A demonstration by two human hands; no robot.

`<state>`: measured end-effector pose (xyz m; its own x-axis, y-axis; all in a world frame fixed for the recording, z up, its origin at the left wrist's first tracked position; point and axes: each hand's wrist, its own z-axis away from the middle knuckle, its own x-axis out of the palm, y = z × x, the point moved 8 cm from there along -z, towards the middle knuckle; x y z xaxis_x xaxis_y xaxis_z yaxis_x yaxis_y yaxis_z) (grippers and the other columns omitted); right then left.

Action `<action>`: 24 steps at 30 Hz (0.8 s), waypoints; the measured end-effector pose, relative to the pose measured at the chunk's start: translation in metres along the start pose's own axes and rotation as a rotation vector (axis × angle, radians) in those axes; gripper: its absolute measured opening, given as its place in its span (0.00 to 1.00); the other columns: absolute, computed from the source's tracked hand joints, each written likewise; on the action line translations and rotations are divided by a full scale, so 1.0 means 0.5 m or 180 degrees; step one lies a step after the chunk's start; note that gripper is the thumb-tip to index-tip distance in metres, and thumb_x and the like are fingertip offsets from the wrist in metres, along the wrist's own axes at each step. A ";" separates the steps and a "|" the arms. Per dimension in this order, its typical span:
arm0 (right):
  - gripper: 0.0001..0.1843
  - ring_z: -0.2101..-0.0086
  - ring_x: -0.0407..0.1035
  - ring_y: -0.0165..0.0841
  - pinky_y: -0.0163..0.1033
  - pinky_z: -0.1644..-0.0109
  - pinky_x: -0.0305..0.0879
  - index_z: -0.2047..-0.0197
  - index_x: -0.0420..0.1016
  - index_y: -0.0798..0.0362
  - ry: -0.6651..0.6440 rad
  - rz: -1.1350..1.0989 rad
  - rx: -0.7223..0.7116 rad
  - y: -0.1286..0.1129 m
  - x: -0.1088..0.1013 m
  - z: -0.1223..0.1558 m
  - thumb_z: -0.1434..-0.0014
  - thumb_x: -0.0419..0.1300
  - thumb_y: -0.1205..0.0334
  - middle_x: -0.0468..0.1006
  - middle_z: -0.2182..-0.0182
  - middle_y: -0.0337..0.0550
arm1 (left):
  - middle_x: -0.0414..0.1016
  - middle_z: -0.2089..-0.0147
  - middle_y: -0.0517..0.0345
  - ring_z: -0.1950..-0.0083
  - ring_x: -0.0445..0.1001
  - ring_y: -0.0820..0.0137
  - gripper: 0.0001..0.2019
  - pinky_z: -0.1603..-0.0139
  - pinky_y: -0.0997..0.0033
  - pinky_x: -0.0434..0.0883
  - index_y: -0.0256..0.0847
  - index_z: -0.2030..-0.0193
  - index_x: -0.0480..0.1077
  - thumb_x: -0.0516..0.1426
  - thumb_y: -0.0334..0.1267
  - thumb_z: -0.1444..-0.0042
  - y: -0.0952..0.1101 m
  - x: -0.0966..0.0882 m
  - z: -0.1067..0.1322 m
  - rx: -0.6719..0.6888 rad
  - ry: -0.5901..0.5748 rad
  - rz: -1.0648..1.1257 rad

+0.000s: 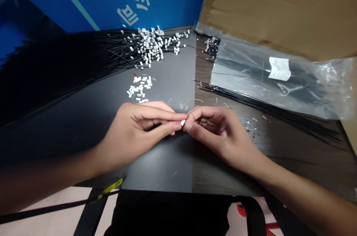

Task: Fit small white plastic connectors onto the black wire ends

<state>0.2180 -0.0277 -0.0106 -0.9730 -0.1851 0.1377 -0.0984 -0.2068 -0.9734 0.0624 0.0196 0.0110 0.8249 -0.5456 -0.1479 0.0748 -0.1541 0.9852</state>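
Dozens of black wires fanned across the far left of the grey surface, white ends bunched at their right-hand tips, with a blue panel standing behind them. Below those tips lay a small scattered pile of loose white pieces. Nearer, the left hand reached in with its thumb and fingertips pinched on one small white connector, which sat off the table between the two hands. Just beyond it, a short yellow wire curved near some clear slivers. The right hand met the connector from the other side, thumb and forefinger drawn together at its right end; I could not tell whether they gripped it, only touched it, or held something hidden behind the thumb. Past that hand, tiny shiny bits dotted the wood-grained surface, a loose bundle of thin black wires slanted rightward, and a clear plastic bag with a white label lay against the cardboard.
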 end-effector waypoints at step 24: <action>0.08 0.55 0.80 0.47 0.54 0.44 0.74 0.61 0.85 0.51 0.1105 0.3623 -0.1130 -0.093 -0.177 -0.066 0.35 0.65 0.71 0.88 0.58 0.50 | 0.88 0.58 0.56 0.58 0.85 0.68 0.12 0.54 0.71 0.84 0.41 0.63 0.82 0.77 0.42 0.42 0.069 -0.133 -0.060 0.0283 0.0376 0.1399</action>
<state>0.3020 0.0301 0.0165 -0.5406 0.1863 -0.8204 0.8393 0.1859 -0.5108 0.0268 0.0751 0.0575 0.8261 -0.4782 0.2982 -0.3404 -0.0019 0.9403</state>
